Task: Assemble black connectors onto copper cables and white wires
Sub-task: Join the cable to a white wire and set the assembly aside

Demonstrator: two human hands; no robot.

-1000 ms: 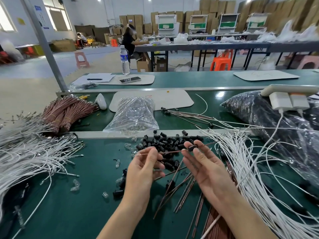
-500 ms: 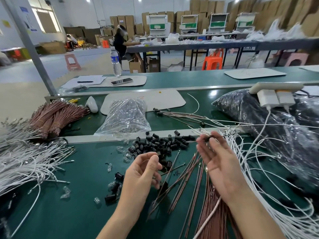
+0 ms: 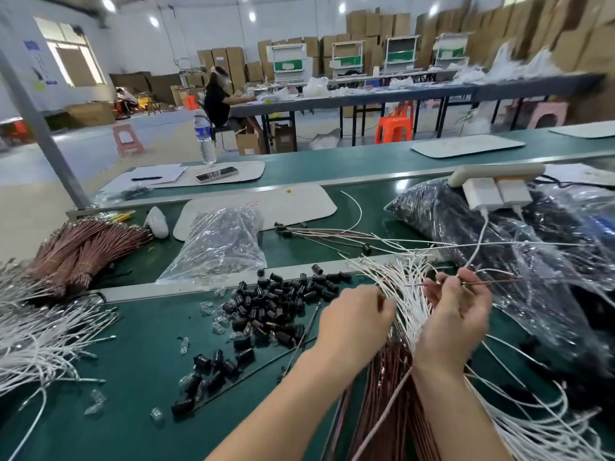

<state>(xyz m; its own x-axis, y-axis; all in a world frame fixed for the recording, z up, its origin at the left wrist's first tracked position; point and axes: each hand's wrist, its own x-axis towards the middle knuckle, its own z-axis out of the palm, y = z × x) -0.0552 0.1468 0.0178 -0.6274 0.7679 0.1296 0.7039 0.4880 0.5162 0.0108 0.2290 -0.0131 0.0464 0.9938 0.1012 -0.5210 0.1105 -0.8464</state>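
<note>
I'm pinching a thin copper cable (image 3: 499, 281) in my right hand (image 3: 456, 314). My left hand (image 3: 356, 322) is resting curled against the white wires (image 3: 404, 287), right of the black connectors (image 3: 283, 301); I cannot tell its grip.

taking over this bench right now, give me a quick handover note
Left hand: fingers curled at the white wires; grip unclear.
Right hand: palm up, pinches one copper cable.
Black connectors lie loose, left of the hands; more copper cables under the wrists.
Done: a few finished cables lie on the belt behind.
Left: many wires and cables have no connector yet.
</note>
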